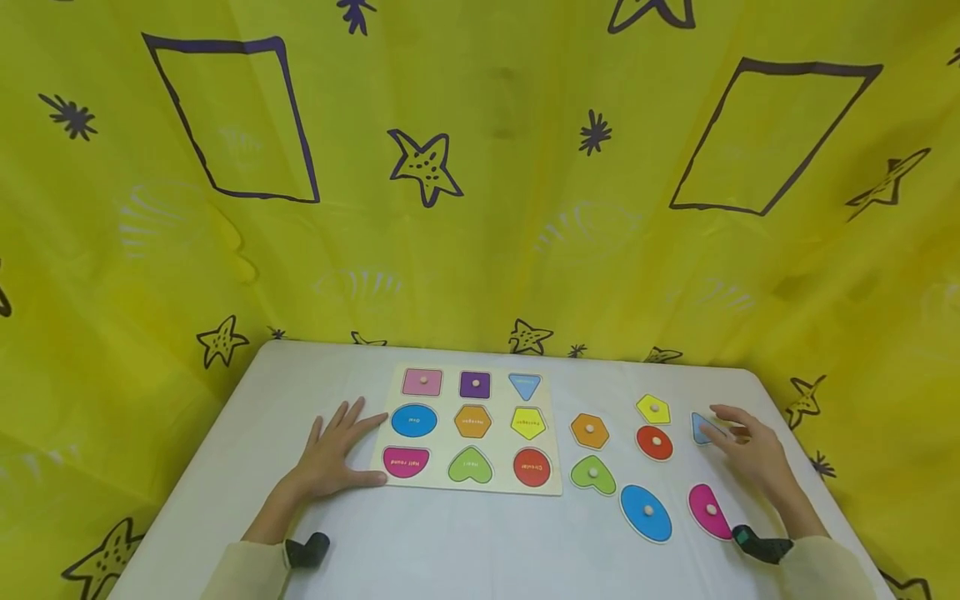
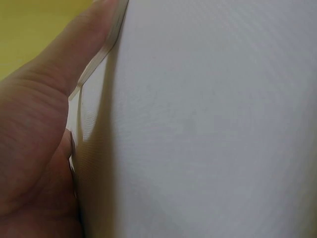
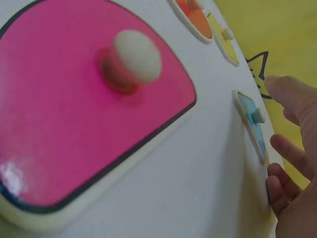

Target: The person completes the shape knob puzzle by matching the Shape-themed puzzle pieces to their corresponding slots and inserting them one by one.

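A cream shape puzzle board (image 1: 502,442) lies on the table, and my left hand (image 1: 330,454) rests beside it with fingers spread, the thumb and index fingertip at its left edge. From the left wrist, the thumb (image 2: 59,54) reaches along the board's side. At the far right, my right hand (image 1: 757,454) hovers by a light blue triangle piece (image 1: 701,427). In the right wrist view, its thumb and fingers stand apart beside the triangle's knob (image 3: 258,115), gripping nothing. The magenta half-round piece (image 3: 59,99) lies close below that hand.
Between board and right hand lie an orange hexagon (image 1: 581,429), green heart (image 1: 585,477), yellow pentagon (image 1: 647,407), red circle (image 1: 647,446) and blue oval (image 1: 636,500). A knobbed pink rectangle (image 1: 412,385) and purple square (image 1: 467,388) sit in the board. A yellow curtain (image 1: 495,267) hangs behind.
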Demonstrator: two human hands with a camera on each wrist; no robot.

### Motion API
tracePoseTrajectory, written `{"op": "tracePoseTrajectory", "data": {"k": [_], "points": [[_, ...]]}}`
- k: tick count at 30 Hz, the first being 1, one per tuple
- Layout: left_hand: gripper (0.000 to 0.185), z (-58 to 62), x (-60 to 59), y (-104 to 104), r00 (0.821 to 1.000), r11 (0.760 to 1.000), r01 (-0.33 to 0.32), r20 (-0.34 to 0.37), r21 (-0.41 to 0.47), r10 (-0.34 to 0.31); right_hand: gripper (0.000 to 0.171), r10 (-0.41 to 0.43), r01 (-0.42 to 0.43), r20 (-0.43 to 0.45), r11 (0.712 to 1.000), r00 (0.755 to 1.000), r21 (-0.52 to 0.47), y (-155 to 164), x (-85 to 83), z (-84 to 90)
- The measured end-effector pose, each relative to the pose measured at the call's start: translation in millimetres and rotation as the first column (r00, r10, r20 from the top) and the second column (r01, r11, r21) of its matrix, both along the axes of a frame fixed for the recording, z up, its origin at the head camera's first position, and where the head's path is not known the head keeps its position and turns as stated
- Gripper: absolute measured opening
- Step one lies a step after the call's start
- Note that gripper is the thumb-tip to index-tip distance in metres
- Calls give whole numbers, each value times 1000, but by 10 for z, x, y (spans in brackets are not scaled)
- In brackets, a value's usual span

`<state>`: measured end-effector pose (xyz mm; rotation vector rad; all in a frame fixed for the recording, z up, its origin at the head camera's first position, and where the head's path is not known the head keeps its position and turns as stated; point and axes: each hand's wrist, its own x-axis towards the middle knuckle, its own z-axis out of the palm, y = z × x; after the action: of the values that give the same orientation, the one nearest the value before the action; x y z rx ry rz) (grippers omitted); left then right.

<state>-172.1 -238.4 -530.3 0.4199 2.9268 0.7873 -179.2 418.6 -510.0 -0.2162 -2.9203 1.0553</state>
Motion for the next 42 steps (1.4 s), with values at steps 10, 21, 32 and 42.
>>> {"op": "tracePoseTrajectory", "data": {"k": [10, 21, 32, 42], "points": [[96, 51, 11, 14, 1000, 1000, 2, 4, -15, -2, 65, -4, 4, 32, 1000, 999, 29, 22, 1, -86], [96, 48, 10, 7, 1000, 1000, 5, 1, -8, -5, 47, -31, 32, -21, 999, 999, 19, 27, 14, -179], [96, 59, 16, 9, 1000, 1000, 4, 5, -5, -4, 43, -26, 27, -56, 999, 998, 22, 15, 39, -163], [95, 84, 34, 19, 1000, 1000, -1, 8, -4, 1, 44, -54, 56, -65, 998, 996, 27, 2, 39, -176]]}}
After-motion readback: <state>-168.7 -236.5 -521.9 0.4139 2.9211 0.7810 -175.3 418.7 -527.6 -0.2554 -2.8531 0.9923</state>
